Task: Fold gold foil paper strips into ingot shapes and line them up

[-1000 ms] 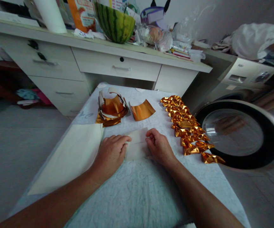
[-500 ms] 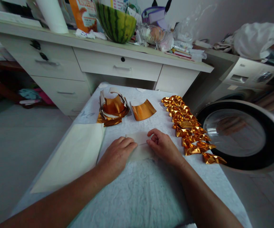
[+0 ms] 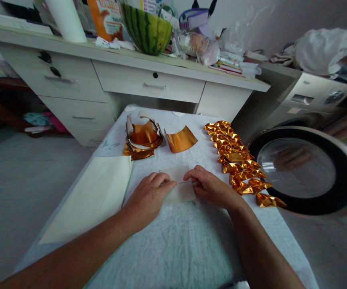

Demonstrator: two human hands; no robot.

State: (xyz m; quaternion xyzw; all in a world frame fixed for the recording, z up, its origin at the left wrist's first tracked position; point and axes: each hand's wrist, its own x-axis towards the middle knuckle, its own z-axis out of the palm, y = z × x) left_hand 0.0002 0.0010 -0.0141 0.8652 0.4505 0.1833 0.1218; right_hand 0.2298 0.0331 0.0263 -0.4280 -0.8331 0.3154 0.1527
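A small creased sheet of pale paper (image 3: 181, 194) lay flat on the cloth-covered table (image 3: 188, 245) at the centre of the frame. The left hand (image 3: 149, 196) rested at its left edge, fingers close together; the right hand (image 3: 209, 185) touched its right side, fingers curled. Whether either pinched the paper could not be told. Gold foil sheets (image 3: 145, 134) stood above centre-left, folded gold foil pieces (image 3: 236, 156) lined centre-right, and larger cream paper (image 3: 90, 200) lay lower left.

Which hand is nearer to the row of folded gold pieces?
Right. The right hand is beside the row of folded gold pieces; the left hand is farther, at the left of the small pale sheet.
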